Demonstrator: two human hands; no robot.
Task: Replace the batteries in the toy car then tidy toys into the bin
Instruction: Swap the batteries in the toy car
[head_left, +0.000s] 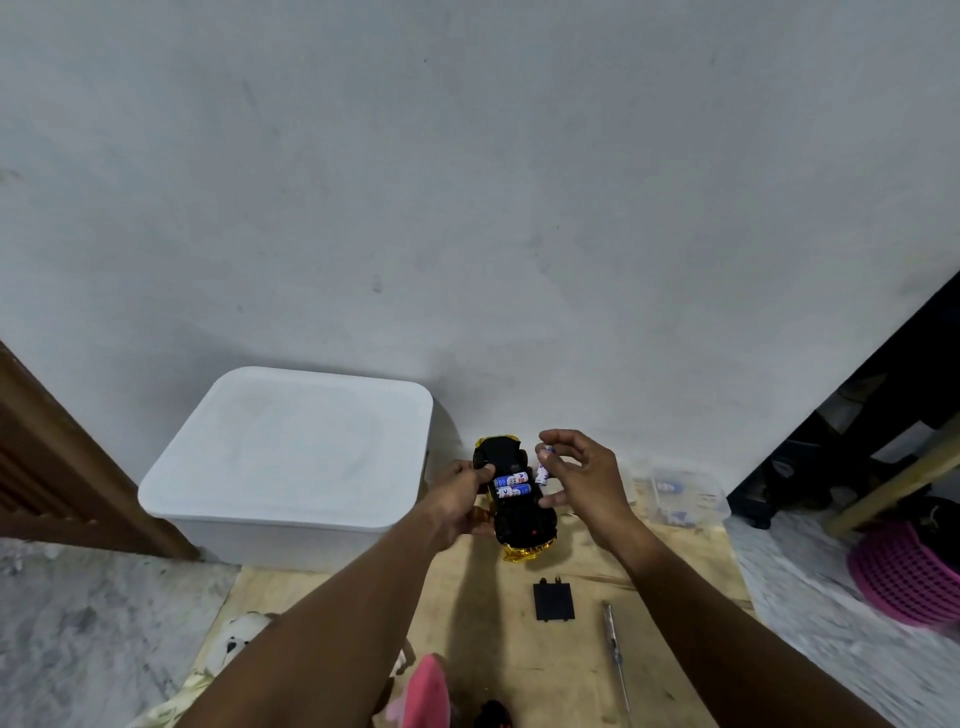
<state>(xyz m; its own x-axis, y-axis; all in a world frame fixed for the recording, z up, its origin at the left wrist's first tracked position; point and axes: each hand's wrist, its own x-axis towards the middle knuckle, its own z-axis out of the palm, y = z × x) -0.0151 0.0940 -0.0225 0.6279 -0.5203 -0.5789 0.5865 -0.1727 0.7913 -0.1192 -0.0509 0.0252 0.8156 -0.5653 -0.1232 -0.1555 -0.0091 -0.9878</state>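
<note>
My left hand (460, 501) grips the toy car (519, 512), a black and gold car held upside down above the wooden board. Its battery bay is uncovered and two white and blue batteries (513, 485) lie side by side in it. My right hand (582, 480) hovers just right of the car and pinches a third battery (545, 462) between thumb and fingers, near the bay's right edge. The black battery cover (554, 601) lies flat on the board in front of the car. A white bin (291, 467) with its lid on stands to the left.
A screwdriver (615, 652) lies on the wooden board (483, 613) right of the cover. A clear plastic box (678, 496) holding batteries sits by the wall at right. A white plush toy (239, 636) and a pink toy (426, 691) lie near me. A pink basket (906, 574) stands far right.
</note>
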